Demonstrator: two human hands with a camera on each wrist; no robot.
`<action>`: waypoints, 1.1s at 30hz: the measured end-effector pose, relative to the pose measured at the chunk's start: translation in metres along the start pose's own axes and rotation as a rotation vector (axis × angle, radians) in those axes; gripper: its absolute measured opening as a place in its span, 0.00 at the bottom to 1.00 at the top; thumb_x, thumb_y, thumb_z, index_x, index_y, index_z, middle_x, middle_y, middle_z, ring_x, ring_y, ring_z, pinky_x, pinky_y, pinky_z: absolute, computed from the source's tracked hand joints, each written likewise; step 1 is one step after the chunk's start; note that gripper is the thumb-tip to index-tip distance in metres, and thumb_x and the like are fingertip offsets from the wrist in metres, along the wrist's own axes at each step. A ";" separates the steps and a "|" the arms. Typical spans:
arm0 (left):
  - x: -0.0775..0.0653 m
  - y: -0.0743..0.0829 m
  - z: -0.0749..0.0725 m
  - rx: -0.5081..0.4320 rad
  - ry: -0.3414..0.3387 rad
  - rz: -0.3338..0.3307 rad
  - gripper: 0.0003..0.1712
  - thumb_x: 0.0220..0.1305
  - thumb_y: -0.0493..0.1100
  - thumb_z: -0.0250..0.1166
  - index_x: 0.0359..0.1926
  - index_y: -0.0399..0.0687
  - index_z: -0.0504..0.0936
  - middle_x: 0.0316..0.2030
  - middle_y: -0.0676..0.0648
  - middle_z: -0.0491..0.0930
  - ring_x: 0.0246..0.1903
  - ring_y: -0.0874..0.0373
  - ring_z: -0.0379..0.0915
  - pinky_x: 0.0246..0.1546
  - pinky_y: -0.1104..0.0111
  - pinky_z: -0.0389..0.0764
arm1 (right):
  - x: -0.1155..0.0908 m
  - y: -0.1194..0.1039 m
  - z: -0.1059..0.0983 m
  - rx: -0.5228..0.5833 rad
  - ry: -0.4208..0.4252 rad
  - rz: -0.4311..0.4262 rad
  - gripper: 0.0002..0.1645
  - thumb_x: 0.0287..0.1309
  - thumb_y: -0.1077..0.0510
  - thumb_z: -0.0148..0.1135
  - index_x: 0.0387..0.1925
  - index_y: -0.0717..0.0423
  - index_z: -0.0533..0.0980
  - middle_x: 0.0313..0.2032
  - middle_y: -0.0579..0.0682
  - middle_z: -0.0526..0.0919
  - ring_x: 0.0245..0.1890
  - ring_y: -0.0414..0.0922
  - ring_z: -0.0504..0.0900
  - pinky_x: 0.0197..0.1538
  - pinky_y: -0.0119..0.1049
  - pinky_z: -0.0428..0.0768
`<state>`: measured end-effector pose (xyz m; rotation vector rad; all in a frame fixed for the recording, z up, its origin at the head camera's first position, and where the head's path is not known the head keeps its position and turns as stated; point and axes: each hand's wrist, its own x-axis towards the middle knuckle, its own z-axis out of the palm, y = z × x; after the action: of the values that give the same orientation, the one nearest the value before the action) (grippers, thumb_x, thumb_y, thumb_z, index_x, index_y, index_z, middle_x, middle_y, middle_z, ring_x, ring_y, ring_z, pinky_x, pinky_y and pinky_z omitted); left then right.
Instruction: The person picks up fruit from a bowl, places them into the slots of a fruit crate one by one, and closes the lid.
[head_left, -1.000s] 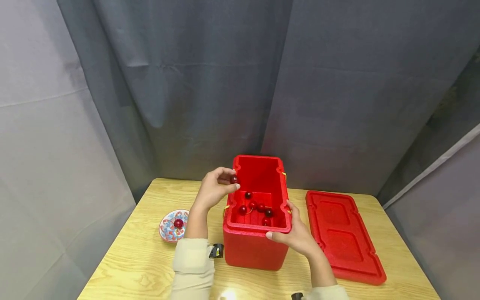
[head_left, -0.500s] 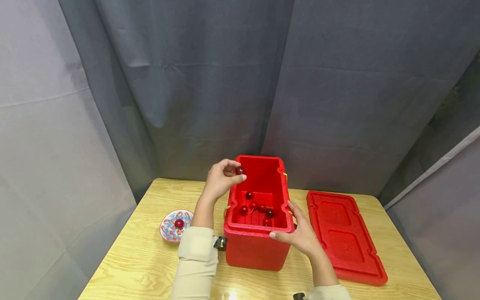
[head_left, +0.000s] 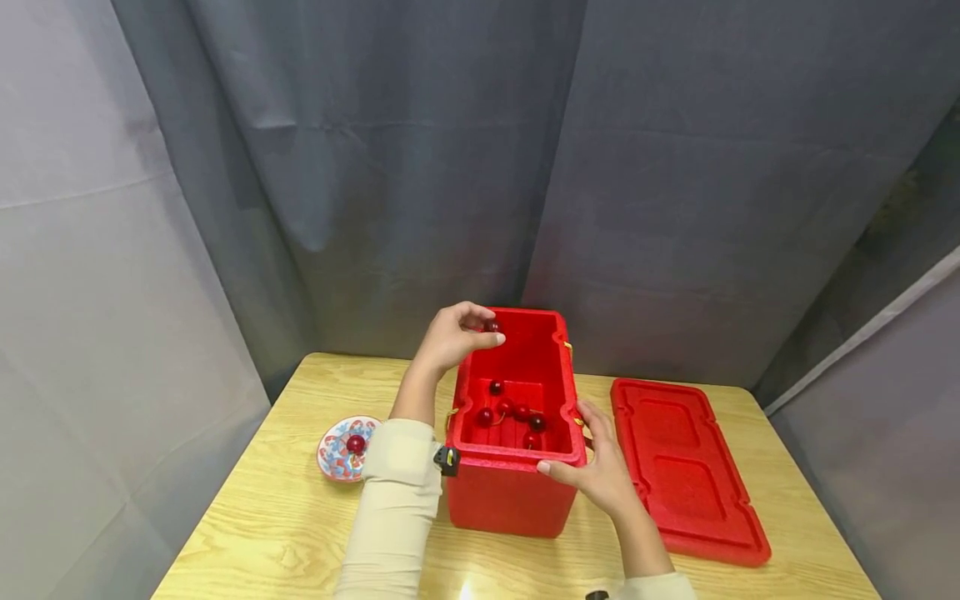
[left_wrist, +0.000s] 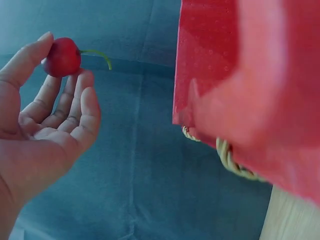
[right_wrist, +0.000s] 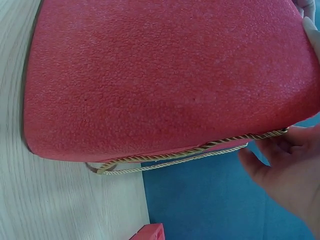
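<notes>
My left hand (head_left: pixel 447 340) is above the far left rim of a red foam box (head_left: pixel 513 500). A dark red cherry (left_wrist: pixel 64 57) is pinched between its thumb and fingertips, and in the left wrist view the curved green stem points away from the palm. Several cherries (head_left: pixel 521 412) lie on the floor of the box, toward its near end. My right hand (head_left: pixel 606 473) grips the box's near right corner, thumb at the front rim and fingers along the right side. A gold cord (right_wrist: pixel 200 150) runs along that side in the right wrist view.
Left of the box, a small patterned dish (head_left: pixel 327 457) holds one cherry (head_left: pixel 356 444). A red foam lid (head_left: pixel 686 492) lies on the wooden table (head_left: pixel 255 525) to the right. Grey curtains (head_left: pixel 420 167) hang behind the table.
My left hand has moved away from me and slightly right with the cherry, along the box's left side to its far end. The right hand keeps its grip on the near right corner.
</notes>
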<state>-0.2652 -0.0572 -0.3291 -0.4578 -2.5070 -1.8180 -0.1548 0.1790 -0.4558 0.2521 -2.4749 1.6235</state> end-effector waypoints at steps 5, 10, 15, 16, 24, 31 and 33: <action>0.010 -0.001 0.005 0.014 -0.036 -0.038 0.18 0.51 0.40 0.71 0.44 0.40 0.80 0.36 0.45 0.77 0.37 0.52 0.71 0.35 0.65 0.75 | -0.002 0.002 0.001 -0.019 0.004 -0.015 0.62 0.34 0.48 0.78 0.69 0.55 0.53 0.66 0.53 0.53 0.59 0.52 0.60 0.52 0.52 0.70; 0.020 -0.004 0.011 0.004 -0.075 -0.079 0.17 0.51 0.38 0.70 0.43 0.38 0.79 0.35 0.44 0.78 0.34 0.52 0.73 0.34 0.66 0.77 | -0.004 0.003 0.002 -0.016 0.013 -0.026 0.62 0.34 0.48 0.78 0.69 0.55 0.53 0.66 0.52 0.54 0.60 0.51 0.59 0.52 0.53 0.69; 0.030 -0.011 0.016 -0.040 -0.135 -0.168 0.20 0.52 0.36 0.69 0.46 0.35 0.77 0.35 0.44 0.80 0.35 0.51 0.76 0.38 0.64 0.78 | -0.002 0.004 0.002 -0.043 0.004 -0.033 0.61 0.35 0.47 0.77 0.69 0.55 0.53 0.66 0.52 0.54 0.60 0.51 0.59 0.53 0.53 0.68; 0.031 -0.013 0.017 -0.046 -0.147 -0.190 0.20 0.52 0.36 0.69 0.47 0.35 0.77 0.35 0.44 0.81 0.36 0.51 0.77 0.39 0.63 0.78 | -0.002 0.003 0.002 -0.048 0.002 -0.034 0.61 0.35 0.47 0.77 0.69 0.55 0.53 0.66 0.52 0.55 0.60 0.51 0.59 0.53 0.53 0.68; 0.037 -0.022 0.021 -0.028 -0.266 -0.333 0.21 0.54 0.35 0.68 0.50 0.33 0.76 0.36 0.43 0.81 0.32 0.50 0.77 0.40 0.63 0.78 | -0.001 0.001 0.003 -0.073 0.005 -0.048 0.59 0.34 0.46 0.78 0.66 0.55 0.57 0.64 0.51 0.57 0.60 0.50 0.59 0.53 0.53 0.67; 0.037 -0.025 0.020 -0.063 -0.271 -0.376 0.19 0.55 0.36 0.67 0.48 0.34 0.76 0.34 0.42 0.82 0.22 0.57 0.75 0.34 0.68 0.80 | -0.001 -0.001 0.002 -0.046 -0.005 -0.059 0.57 0.34 0.47 0.77 0.65 0.54 0.57 0.63 0.50 0.57 0.60 0.52 0.58 0.55 0.55 0.64; 0.037 -0.024 0.019 -0.065 -0.266 -0.381 0.19 0.55 0.36 0.67 0.47 0.34 0.76 0.34 0.43 0.82 0.22 0.58 0.75 0.33 0.68 0.80 | -0.001 -0.001 0.002 -0.042 -0.013 -0.060 0.57 0.34 0.47 0.77 0.65 0.54 0.57 0.63 0.50 0.57 0.60 0.52 0.58 0.55 0.56 0.63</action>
<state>-0.3030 -0.0382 -0.3511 -0.2486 -2.8857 -2.0942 -0.1535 0.1770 -0.4554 0.3291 -2.4828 1.5504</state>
